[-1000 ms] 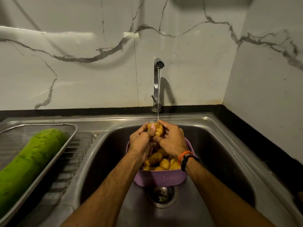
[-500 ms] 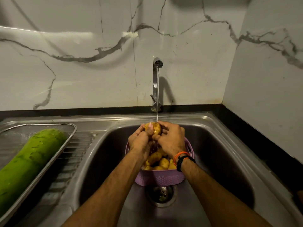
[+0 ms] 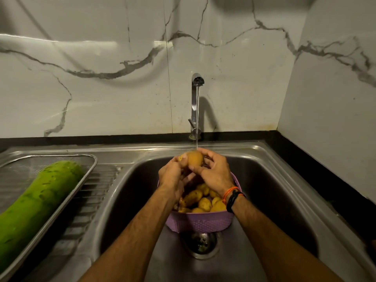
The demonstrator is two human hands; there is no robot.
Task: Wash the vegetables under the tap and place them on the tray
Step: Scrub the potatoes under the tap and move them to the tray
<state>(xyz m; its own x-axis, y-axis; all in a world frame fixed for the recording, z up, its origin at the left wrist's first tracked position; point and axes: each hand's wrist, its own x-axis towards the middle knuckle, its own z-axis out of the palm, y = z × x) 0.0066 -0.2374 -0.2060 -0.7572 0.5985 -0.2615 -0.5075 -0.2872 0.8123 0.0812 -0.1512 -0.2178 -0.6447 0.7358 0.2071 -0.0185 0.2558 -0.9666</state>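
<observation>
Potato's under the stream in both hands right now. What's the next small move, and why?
Probably turn the potato a little between the left hand and right hand so an unrinsed side meets the water. The tap stream lands only on its top. Carrying it to the tray, where the green gourd lies, seems a later step.

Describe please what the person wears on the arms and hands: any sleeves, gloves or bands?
Both forearms are bare, with no sleeves in view, and no gloves on the left hand or right hand. The right wrist carries an orange thread band and beside it a black cord band. No rings are visible.
</observation>
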